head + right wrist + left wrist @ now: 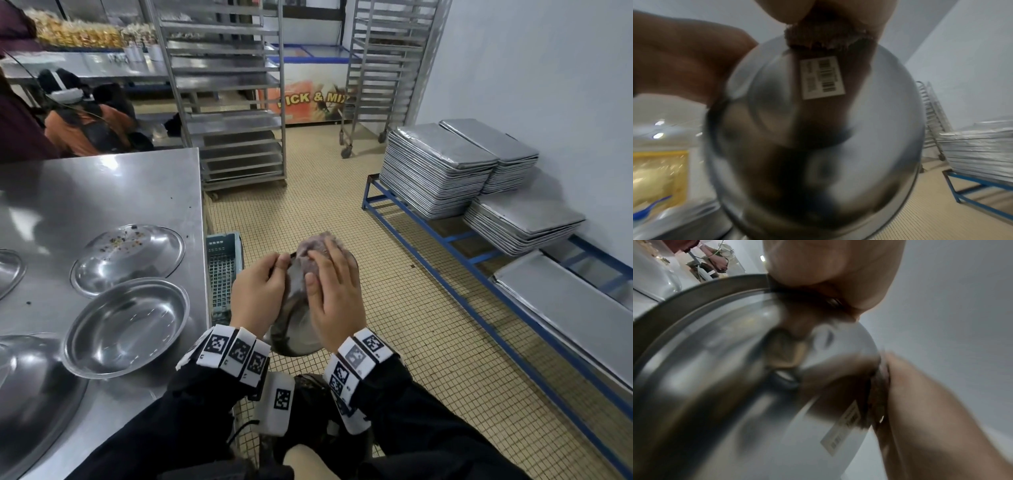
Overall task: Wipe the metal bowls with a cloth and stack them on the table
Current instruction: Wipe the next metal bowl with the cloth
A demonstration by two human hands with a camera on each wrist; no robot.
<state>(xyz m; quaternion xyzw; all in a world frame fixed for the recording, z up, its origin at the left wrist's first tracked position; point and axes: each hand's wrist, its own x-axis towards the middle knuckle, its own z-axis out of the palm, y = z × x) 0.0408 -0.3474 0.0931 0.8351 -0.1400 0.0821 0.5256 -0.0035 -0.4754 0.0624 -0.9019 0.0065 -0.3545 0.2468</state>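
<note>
Hands meet around a metal bowl [294, 334] held in the air over the tiled floor [394, 308], at five o'clock from the steel table [102, 192]. The left hand [257, 294] curls over the bowl's rim, gripping it. The right hand [334, 298] presses a purplish cloth [313, 248] flat against the bowl's outside, fingers spread. A barcode sticker [822, 78] sits on the bowl's base. At nine o'clock, an empty bowl [126, 325] rests on the table, a crumb-dusted bowl [128, 257] behind it. Stacked trays [442, 164] sit at two o'clock.
</note>
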